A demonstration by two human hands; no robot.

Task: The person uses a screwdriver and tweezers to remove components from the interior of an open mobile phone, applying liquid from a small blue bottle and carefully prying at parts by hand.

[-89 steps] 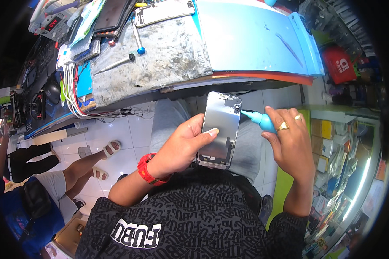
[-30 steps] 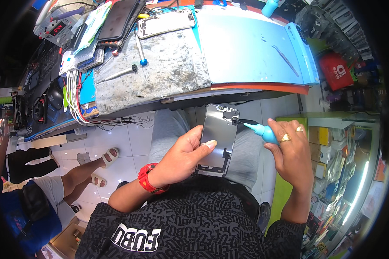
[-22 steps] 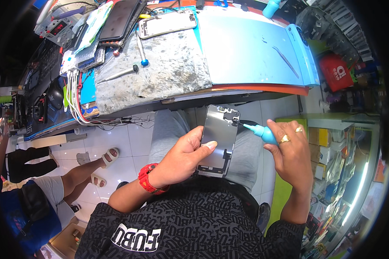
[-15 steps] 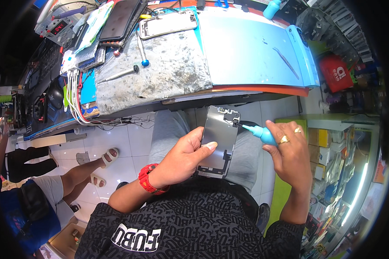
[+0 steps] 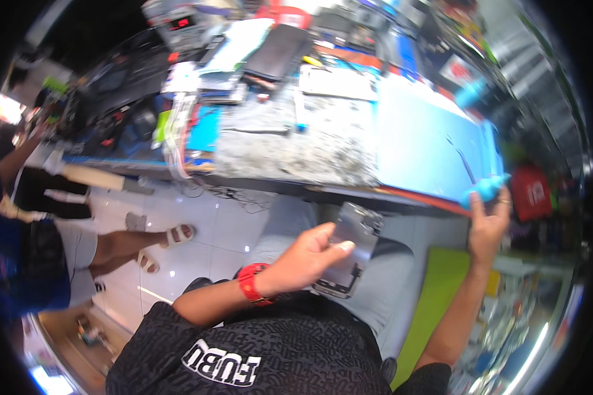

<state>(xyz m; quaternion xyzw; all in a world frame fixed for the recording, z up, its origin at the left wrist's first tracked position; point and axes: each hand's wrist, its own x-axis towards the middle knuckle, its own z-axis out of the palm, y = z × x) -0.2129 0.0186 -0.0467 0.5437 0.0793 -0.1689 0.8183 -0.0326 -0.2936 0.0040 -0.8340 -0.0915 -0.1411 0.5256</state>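
Observation:
My left hand [image 5: 300, 263] grips a phone screen assembly [image 5: 364, 245] above my lap, thumb on its grey metal backing and fingers underneath. The panel tilts slightly, its connector end pointing toward the bench. Away to the right, my right hand [image 5: 489, 227] is at the bench's front corner, closed round a light-blue squeeze blower [image 5: 484, 189] with its nozzle pointing right. The blower is at the near right corner of a pale blue mat [image 5: 415, 145]. Tweezers [image 5: 466, 164] lie on that mat, close to the blower. Motion blurs the picture.
On the stained grey work surface [image 5: 296, 155] lie a white phone frame [image 5: 339, 83], a dark phone [image 5: 278, 52] and two screwdrivers. White cables [image 5: 176, 138] hang over the front edge. Another blue bottle [image 5: 471, 94] stands at the back right. A person [image 5: 53, 253] is at the left.
My right hand has carried the blower away from the screen assembly, rightward and up to the bench corner. My left hand still holds the assembly. The whole view has shifted.

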